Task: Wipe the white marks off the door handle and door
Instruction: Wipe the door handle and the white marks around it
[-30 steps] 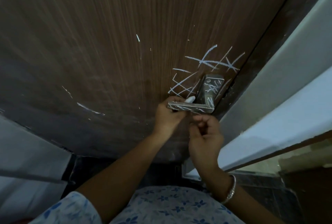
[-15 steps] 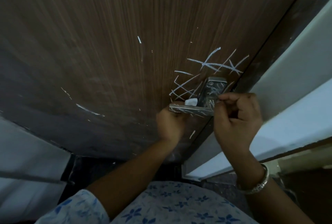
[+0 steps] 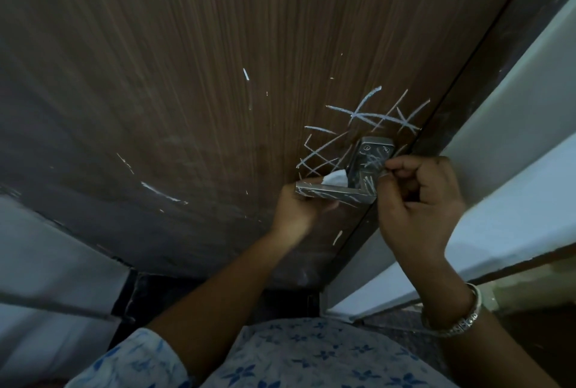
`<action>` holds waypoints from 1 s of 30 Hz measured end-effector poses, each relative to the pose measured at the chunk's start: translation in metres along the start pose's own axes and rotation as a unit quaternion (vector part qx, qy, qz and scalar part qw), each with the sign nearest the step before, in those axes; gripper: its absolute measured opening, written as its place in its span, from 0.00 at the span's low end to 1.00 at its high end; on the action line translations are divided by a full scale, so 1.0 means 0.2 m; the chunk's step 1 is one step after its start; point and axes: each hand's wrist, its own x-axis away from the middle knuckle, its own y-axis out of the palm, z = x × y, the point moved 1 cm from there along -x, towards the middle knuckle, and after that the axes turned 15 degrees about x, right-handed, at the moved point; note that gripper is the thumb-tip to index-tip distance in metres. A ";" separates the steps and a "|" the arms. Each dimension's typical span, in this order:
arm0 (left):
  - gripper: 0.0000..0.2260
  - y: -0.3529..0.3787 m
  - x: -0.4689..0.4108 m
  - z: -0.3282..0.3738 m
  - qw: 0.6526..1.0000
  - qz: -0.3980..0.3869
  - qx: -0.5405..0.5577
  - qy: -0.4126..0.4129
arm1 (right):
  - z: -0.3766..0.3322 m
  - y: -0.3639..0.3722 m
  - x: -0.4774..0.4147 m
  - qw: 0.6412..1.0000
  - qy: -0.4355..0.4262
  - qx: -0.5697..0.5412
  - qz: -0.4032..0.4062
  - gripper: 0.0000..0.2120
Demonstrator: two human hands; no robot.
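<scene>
The brown wooden door (image 3: pixel 218 76) fills the view. White chalk-like marks (image 3: pixel 367 115) cross it above and left of the metal lever handle (image 3: pixel 367 179), which is streaked white too. My left hand (image 3: pixel 300 207) is under the lever, holding a small white cloth (image 3: pixel 336 176) that shows above the lever. My right hand (image 3: pixel 417 200) is at the handle's right side, its fingers curled, with thumb and forefinger touching the handle plate's edge; whether they pinch anything is unclear.
More white streaks lie on the door at the lower left (image 3: pixel 162 193) and below the handle (image 3: pixel 337 236). The dark door frame (image 3: pixel 486 76) and a pale wall (image 3: pixel 514 126) run along the right. Dark floor (image 3: pixel 218 288) lies below.
My right hand has risen from below the lever to the right side of the handle plate. My left hand has stayed under the lever with the cloth.
</scene>
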 end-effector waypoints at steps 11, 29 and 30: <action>0.06 -0.04 0.07 0.02 0.993 -0.035 0.098 0.057 | 0.02 -0.02 0.00 1.000 -0.004 -0.006 -0.024 0.06; 0.27 -0.10 -0.08 0.43 0.907 -0.274 -0.077 -0.311 | 0.01 -0.01 0.00 0.998 -0.023 0.007 -0.065 0.04; 0.26 -0.07 -0.08 0.46 0.907 -0.276 -0.115 -0.295 | 0.01 -0.01 0.00 0.998 -0.026 0.007 -0.065 0.04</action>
